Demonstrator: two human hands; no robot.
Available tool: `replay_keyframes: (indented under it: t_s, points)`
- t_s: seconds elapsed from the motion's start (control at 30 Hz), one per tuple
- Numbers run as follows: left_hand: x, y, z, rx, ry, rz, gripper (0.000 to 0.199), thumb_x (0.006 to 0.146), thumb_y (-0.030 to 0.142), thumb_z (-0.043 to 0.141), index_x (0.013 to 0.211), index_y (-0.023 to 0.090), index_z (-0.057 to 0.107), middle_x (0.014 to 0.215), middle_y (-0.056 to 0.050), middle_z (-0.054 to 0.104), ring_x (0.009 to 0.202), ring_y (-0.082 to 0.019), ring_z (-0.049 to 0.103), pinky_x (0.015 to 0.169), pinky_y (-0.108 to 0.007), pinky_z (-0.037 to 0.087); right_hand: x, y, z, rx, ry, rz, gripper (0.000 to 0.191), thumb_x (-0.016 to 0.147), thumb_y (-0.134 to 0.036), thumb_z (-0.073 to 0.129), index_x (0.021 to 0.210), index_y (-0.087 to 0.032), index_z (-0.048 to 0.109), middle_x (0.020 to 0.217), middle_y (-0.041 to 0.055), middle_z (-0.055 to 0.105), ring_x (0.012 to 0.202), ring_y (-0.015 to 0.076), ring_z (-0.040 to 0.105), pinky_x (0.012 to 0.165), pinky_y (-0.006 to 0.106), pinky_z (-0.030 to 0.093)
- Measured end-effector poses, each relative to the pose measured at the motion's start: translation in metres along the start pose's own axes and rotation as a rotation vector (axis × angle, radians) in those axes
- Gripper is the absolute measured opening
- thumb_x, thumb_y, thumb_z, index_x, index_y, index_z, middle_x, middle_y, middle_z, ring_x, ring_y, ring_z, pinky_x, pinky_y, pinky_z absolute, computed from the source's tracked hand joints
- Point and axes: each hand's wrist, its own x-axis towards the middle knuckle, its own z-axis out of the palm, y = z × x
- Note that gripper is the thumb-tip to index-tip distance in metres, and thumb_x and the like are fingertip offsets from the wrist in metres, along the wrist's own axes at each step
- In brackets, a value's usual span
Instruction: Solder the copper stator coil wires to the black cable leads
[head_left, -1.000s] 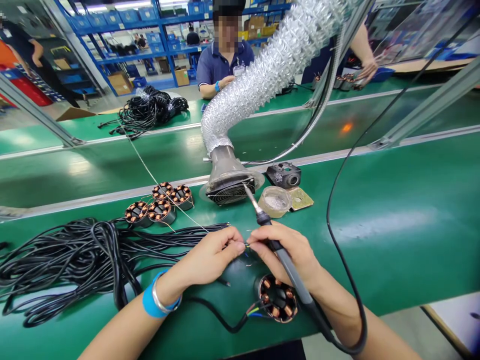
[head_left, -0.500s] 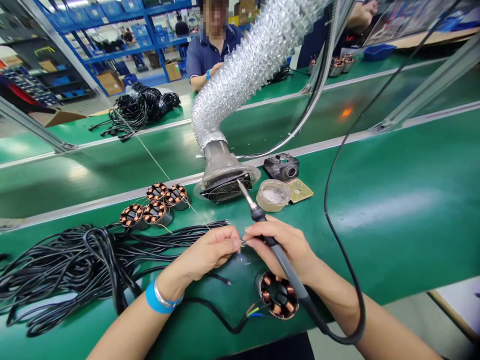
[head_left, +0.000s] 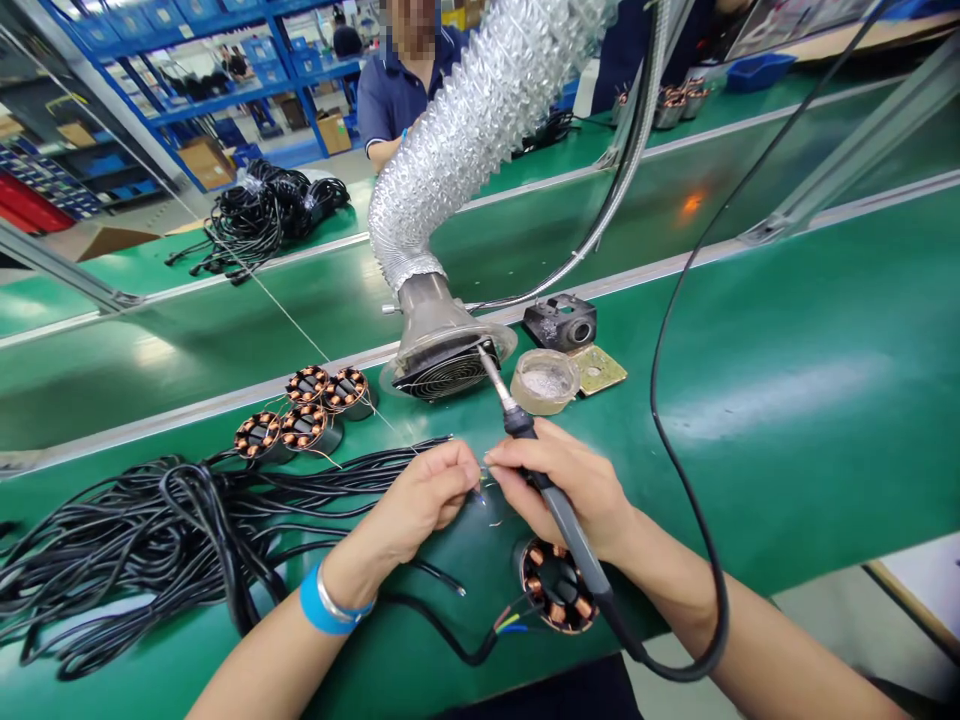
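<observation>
My left hand (head_left: pixel 442 487) is closed in a pinch on a cable end, whose thin coloured wires (head_left: pixel 480 494) poke out at the fingertips. Facing it, my right hand (head_left: pixel 574 480) carries a soldering iron (head_left: pixel 559 512) across the palm, tip pointing up and away. The thumb and forefinger of that hand nearly meet beside the wires; whether they pinch a fine strand I cannot make out. Below the right hand lies a motor stator (head_left: pixel 556 588) with copper coils, joined to a black cable (head_left: pixel 439 615) by brown, yellow-green and blue wires.
A heap of black cables (head_left: pixel 150 550) spreads at left, with several stators (head_left: pixel 304 425) behind it. A fume extractor hood (head_left: pixel 442 340) hangs ahead. Beside it are a round dish (head_left: pixel 545 382) and a soldering iron stand (head_left: pixel 561 322). A co-worker (head_left: pixel 411 80) is across the bench.
The view has shifted slightly. My fingertips have drawn a little apart, and the coloured wires show more clearly at my left hand. The soldering iron stays in my right hand.
</observation>
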Motion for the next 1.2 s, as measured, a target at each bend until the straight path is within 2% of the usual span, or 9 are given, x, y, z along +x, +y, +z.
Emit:
replay_keyframes:
  t_s: [0.1,0.17,0.23,0.37,0.53,0.93,1.2]
  points:
    - [0.006,0.003,0.005,0.069,0.131,0.065,0.023,0.076,0.035,0.06,0.068,0.019,0.045,0.046,0.013,0.024,0.04,-0.004,0.013,0.039,-0.018,0.008,-0.004,-0.004,-0.01,-0.026,0.036,0.092,0.044,0.084,0.002,0.056,0.123,-0.02,0.059,0.097,0.0064,0.073,0.076,0.0172,0.065,0.066,0.032,0.056]
    - [0.01,0.003,0.007,0.113,0.173,0.085,0.018,0.072,0.032,0.059,0.067,0.019,0.048,0.045,0.013,0.025,0.04,-0.004,0.014,0.039,-0.018,0.008,-0.007,-0.01,-0.019,-0.014,0.081,0.146,0.054,0.086,0.001,0.055,0.135,-0.022,0.053,0.098,0.0044,0.074,0.077,0.0167,0.066,0.068,0.032,0.057]
    - [0.013,0.002,0.007,0.133,0.192,0.095,0.015,0.07,0.031,0.058,0.067,0.018,0.049,0.045,0.013,0.025,0.039,-0.004,0.014,0.038,-0.018,0.008,-0.01,-0.015,-0.027,-0.021,0.143,0.143,0.056,0.086,-0.005,0.058,0.139,-0.022,0.052,0.096,0.004,0.073,0.075,0.0174,0.066,0.066,0.033,0.056]
    - [0.018,-0.001,0.004,0.108,0.194,0.097,0.019,0.072,0.034,0.059,0.067,0.018,0.05,0.045,0.013,0.026,0.04,-0.004,0.013,0.039,-0.018,0.008,-0.012,-0.021,-0.035,-0.022,0.215,0.178,0.035,0.083,-0.014,0.061,0.116,-0.02,0.069,0.085,0.0041,0.068,0.067,0.0165,0.058,0.056,0.032,0.048]
    - [0.018,-0.003,0.003,0.079,0.17,0.109,0.022,0.073,0.036,0.061,0.068,0.018,0.05,0.046,0.012,0.025,0.041,-0.004,0.013,0.039,-0.018,0.008,-0.013,-0.016,-0.034,0.034,0.249,0.29,0.021,0.082,-0.016,0.061,0.099,-0.021,0.071,0.075,0.0017,0.064,0.062,0.0152,0.054,0.053,0.031,0.042]
    - [0.018,-0.008,0.0,0.097,0.142,0.137,0.021,0.078,0.035,0.06,0.071,0.018,0.05,0.049,0.012,0.025,0.042,-0.004,0.013,0.041,-0.019,0.01,-0.016,-0.013,-0.03,0.1,0.263,0.37,0.016,0.082,-0.02,0.062,0.095,-0.021,0.072,0.074,0.0026,0.066,0.061,0.0165,0.053,0.054,0.032,0.04]
    - [0.017,-0.006,0.001,0.097,0.142,0.132,0.022,0.078,0.035,0.061,0.071,0.018,0.05,0.049,0.013,0.024,0.042,-0.004,0.013,0.042,-0.02,0.011,-0.017,-0.012,-0.029,0.095,0.312,0.403,0.013,0.084,-0.027,0.062,0.091,-0.023,0.073,0.07,0.0025,0.063,0.059,0.0176,0.054,0.052,0.033,0.043]
